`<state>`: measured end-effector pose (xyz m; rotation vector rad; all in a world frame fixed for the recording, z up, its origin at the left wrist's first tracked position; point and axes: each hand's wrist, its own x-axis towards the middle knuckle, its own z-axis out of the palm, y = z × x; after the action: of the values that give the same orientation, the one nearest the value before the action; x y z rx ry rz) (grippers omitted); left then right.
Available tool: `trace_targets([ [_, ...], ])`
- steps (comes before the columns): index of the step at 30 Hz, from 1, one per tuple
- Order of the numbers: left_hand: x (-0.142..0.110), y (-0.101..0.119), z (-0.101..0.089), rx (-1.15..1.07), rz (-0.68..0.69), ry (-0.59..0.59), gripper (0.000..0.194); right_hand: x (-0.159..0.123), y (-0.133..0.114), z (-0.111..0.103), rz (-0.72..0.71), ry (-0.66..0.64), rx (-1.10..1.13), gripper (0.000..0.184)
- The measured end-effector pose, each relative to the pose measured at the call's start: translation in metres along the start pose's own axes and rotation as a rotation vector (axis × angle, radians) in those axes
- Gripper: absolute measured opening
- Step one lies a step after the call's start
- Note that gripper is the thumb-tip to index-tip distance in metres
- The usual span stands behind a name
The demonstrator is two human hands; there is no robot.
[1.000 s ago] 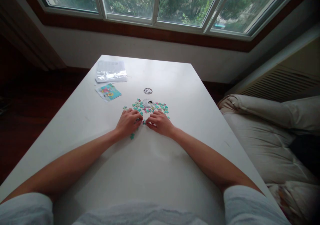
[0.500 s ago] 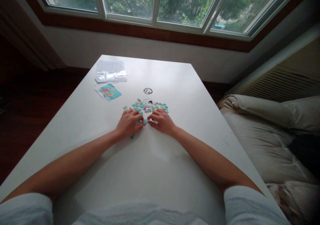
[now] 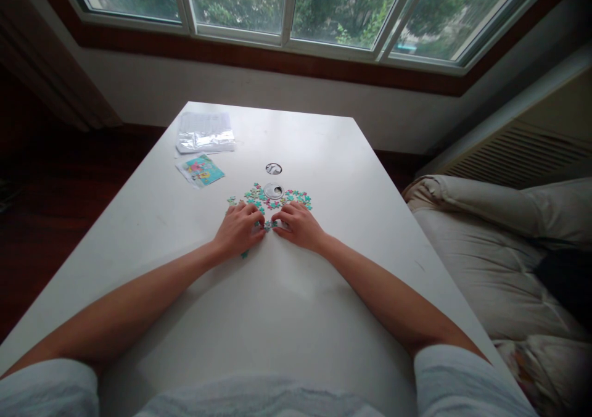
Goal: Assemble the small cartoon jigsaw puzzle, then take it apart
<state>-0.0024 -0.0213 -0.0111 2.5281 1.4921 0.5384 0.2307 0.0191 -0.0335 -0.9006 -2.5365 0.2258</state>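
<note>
Between my two hands lies a small cluster of jigsaw puzzle pieces (image 3: 269,226), mostly teal with some pink, on the white table. My left hand (image 3: 239,227) is closed at its left side, thumb and fingertips on the pieces. From the right, my right hand (image 3: 300,223) pinches the other edge of the cluster with thumb and forefinger. The fingers partly hide the pieces. Just beyond the hands spread several loose puzzle pieces (image 3: 298,197), around a round tin (image 3: 274,191). One teal piece (image 3: 245,254) lies by my left wrist.
Behind the tin is a round, shiny disc (image 3: 274,169), perhaps its lid. A colourful picture card (image 3: 202,169) and a clear plastic bag with papers (image 3: 206,133) lie at the table's far left. A cushioned seat (image 3: 485,263) adjoins on the right; a window (image 3: 287,10) is ahead.
My right fingers have shifted very slightly at the cluster. My left hand and the other things look unmoved.
</note>
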Motion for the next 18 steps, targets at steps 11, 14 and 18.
trace_targets([
  [11, 0.0001, -0.0008, 0.0007, 0.056, 0.006, 0.016, 0.010, 0.0005, -0.0001, 0.0001, 0.002, -0.014, 0.007, 0.018],
  [14, 0.0001, -0.0004, -0.0003, 0.064, 0.019, 0.016, 0.008, 0.0004, -0.0003, 0.0000, 0.004, -0.014, 0.005, 0.017],
  [18, -0.0005, -0.0006, 0.0005, 0.054, 0.057, 0.018, 0.008, 0.0005, -0.0006, -0.0008, 0.004, -0.018, 0.010, 0.017],
])
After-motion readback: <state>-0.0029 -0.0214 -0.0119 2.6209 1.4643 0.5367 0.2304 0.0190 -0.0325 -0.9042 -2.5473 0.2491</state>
